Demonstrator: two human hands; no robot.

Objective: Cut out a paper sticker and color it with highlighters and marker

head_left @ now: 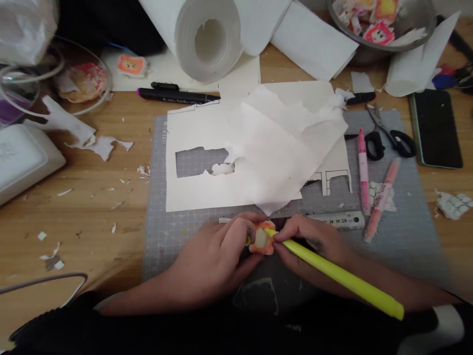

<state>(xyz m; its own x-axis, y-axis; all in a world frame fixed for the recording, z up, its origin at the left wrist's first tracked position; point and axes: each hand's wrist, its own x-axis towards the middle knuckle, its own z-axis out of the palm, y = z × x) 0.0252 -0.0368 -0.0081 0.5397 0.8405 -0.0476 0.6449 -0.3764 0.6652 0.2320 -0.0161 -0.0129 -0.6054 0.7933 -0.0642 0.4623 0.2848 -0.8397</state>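
My left hand is closed around a small paper piece with an orange-red coloured border and a pale middle. A bit of something yellow, perhaps a pen cap, shows by its fingers. In my right hand is a yellow highlighter, its tip at the upper part of the paper piece. Just beyond both hands lie a steel ruler, partly covered, and a crumpled white sheet on top of cut white card.
A grey cutting mat lies underneath. To the right are a pink highlighter, an orange highlighter, scissors and a phone. Behind stand a paper roll and a metal bowl with coloured pieces. Black markers lie left.
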